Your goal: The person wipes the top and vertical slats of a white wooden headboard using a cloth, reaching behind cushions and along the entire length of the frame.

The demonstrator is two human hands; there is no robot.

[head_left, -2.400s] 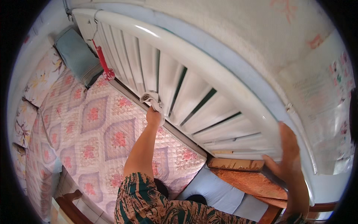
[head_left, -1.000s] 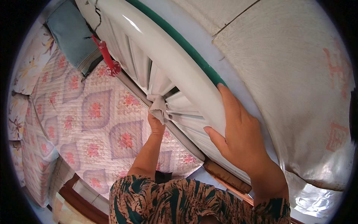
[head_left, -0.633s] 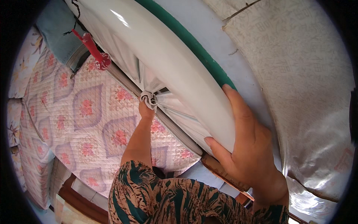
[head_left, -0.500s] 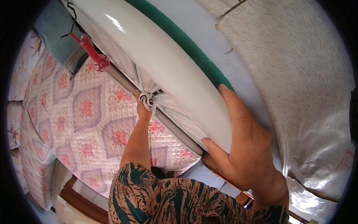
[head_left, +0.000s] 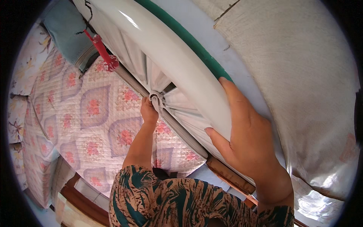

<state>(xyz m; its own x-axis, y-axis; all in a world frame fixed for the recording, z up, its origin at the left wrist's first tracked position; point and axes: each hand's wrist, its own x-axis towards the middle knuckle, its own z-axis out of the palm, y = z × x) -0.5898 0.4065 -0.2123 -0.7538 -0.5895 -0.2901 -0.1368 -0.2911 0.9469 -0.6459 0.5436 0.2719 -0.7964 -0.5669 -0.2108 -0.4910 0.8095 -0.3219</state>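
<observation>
My left hand (head_left: 149, 110) is closed around a twisted bunch of thin white cloth (head_left: 155, 99), with folds fanning out from it toward a long, glossy white thing with a rounded face (head_left: 177, 72). I cannot tell exactly what this glossy thing is. My right hand (head_left: 247, 132) clasps its near end, thumb on the lower side and fingertips on the upper side by a green strip (head_left: 196, 51). The fingers' far sides are partly hidden. Below the cloth runs a grey-brown padded edge (head_left: 181, 134), close to my left hand.
A quilted pink floral cover (head_left: 92, 113) spreads at left. A red-wrapped stick-like thing (head_left: 101, 49) with dark cord and a blue-grey folded cloth (head_left: 70, 36) are at upper left. Pale sheeting (head_left: 302, 75) covers the right side. Brown wood (head_left: 230, 176) shows below my right hand.
The bunched cloth in my left hand is drawn tighter and twisted, and its folds stretch more openly. The view has shifted slightly. My right hand keeps its hold.
</observation>
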